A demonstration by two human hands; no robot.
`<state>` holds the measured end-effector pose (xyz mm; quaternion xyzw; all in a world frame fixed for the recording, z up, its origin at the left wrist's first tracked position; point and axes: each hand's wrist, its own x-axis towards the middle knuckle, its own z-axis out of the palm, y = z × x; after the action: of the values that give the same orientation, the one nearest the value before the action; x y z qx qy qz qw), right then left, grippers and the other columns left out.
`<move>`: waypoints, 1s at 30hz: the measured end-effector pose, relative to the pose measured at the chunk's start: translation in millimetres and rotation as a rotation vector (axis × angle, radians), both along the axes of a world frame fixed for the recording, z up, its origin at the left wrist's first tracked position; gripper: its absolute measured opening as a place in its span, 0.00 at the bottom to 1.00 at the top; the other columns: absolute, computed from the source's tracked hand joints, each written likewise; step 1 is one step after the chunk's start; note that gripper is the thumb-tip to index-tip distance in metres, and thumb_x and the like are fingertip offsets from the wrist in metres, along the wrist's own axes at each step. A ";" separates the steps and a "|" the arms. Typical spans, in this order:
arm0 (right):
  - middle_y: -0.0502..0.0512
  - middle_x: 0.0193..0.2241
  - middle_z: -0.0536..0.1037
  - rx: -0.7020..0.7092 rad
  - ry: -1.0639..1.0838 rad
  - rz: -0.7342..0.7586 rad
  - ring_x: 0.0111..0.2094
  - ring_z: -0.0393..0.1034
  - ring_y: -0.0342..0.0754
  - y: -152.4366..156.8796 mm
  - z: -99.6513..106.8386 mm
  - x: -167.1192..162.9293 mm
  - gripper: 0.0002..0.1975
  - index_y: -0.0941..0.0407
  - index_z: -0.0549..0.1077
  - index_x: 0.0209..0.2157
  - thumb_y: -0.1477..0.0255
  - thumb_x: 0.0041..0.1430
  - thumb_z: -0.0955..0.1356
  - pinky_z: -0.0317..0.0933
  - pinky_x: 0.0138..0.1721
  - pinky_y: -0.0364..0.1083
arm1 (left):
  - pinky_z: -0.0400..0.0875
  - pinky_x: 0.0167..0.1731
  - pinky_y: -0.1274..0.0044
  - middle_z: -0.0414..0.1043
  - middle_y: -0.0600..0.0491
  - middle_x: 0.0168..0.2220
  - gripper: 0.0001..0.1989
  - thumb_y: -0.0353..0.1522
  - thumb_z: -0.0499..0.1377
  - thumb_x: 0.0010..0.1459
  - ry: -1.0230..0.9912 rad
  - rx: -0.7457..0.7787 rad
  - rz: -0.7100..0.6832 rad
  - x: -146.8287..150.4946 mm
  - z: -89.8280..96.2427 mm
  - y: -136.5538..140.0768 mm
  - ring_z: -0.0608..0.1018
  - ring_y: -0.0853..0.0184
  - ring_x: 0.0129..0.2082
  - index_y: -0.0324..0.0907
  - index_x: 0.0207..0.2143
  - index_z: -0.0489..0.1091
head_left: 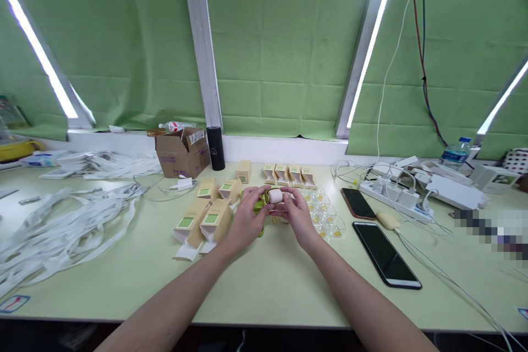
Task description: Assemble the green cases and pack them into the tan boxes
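In front of me, both hands meet around a small item (275,196) with a rounded pale pink part and an olive-green rim; its exact kind I cannot make out. My left hand (246,215) closes on its green side, with more green material partly hidden under the fingers. From the other side, the fingers of my right hand (300,216) pinch the pale part. Clear plastic pieces with yellow centres (330,214) lie just right of my right hand. To the left of my left hand lie open tan paper boxes (217,219) with green labels.
Small open boxes (282,174) line up behind the hands. White straps (74,231) spread across the left. A cardboard carton (181,155) and black cylinder (215,148) stand at the back. Two phones (385,253), a power strip (396,198) and cables occupy the right.
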<state>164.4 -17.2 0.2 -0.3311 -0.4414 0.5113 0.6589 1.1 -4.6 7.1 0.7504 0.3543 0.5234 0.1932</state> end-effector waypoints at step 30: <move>0.63 0.50 0.75 0.822 -1.107 -0.444 0.49 0.77 0.57 -8.6 -7.8 26.1 0.22 0.51 0.69 0.62 0.77 0.70 0.65 0.78 0.46 0.54 | 0.80 0.49 0.68 0.82 0.46 0.53 0.18 0.36 0.55 0.71 0.161 0.058 -0.005 1.4 1.8 -4.9 0.84 0.60 0.48 0.44 0.59 0.75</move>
<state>190.6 -25.8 -7.7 -0.3490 -0.7891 -0.0846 0.4983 2.6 -9.5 8.9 0.7963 0.3516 0.4708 0.1436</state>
